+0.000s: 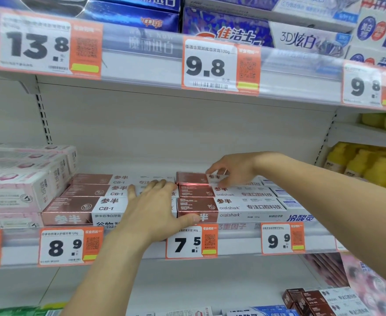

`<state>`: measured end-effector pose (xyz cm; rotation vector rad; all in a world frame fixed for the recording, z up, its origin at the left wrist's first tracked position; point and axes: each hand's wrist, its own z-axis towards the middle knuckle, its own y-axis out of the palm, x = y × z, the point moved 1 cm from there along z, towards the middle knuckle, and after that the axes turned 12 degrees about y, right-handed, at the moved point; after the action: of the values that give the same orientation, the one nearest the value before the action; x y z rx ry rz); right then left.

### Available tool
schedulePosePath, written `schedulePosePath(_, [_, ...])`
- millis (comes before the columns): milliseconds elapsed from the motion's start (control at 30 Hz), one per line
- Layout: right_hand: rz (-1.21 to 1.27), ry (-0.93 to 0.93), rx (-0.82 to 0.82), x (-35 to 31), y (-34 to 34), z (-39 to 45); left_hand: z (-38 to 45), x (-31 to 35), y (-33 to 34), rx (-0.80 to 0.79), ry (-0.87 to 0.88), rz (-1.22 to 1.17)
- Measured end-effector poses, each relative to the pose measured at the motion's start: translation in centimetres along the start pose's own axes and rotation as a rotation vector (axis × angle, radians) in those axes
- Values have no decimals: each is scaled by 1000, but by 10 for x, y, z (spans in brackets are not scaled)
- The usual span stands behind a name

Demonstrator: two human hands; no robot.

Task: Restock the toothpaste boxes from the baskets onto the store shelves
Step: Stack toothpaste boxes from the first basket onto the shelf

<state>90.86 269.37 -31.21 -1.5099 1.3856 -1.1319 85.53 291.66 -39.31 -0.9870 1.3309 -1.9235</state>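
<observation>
Two hands work the shelf: left hand (152, 205) lies flat on rose-and-white cardboard toothpaste boxes (84, 207); right hand (232, 171) pinches the rear box (193, 178) beneath it — light, stiff, crushable, best gripped along its edges.

One head-worn view faces the middle shelf (142, 252) straight on and close, looking slightly down over both forearms; the upper shelf's price rail (142, 62) fills the frame's top, very near.

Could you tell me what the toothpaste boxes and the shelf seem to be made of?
Toothpaste boxes: likely printed card, with a glossy rose-metallic end that catches light. Shelf: probably white painted metal, matte, with slotted uprights.
</observation>
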Motion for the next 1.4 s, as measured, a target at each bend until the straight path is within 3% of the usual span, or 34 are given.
schedulePosePath(267, [128, -85, 87, 0, 55, -18, 1, 4, -1, -39, 1, 37])
schedulePosePath(600, [191, -30, 280, -2, 88, -44, 0, 10, 8, -85, 52, 151])
schedulePosePath(700, [268, -54, 521, -8, 102, -55, -9, 14, 11, 86, 131, 44])
schedulePosePath(800, [589, -157, 918, -14, 130, -96, -20, 25, 18, 427, 214, -103])
schedulePosePath(867, [781, -207, 1028, -11, 166, -124, -30, 38, 21, 660, 310, -149])
schedulePosePath(933, [913, -132, 851, -2, 214, -141, -47, 58, 33, 753, 442, -201])
schedulePosePath(1000, [1005, 27, 519, 10, 277, -146, -66, 77, 63, 580, 489, -269])
schedulePosePath(1133, [870, 236, -78, 21, 406, -150, -118, 86, 186, -272, 297, -267])
schedulePosePath(1233, [752, 298, -381, 18, 464, -160, -176, 77, 279, -719, 99, -217])
schedulePosePath(1333, [559, 325, -559, 15, 503, -172, -231, 79, 336, -808, -217, -415])
schedulePosePath(1400, [554, 366, -585, 11, 525, -177, -262, 84, 362, -804, -304, -457])
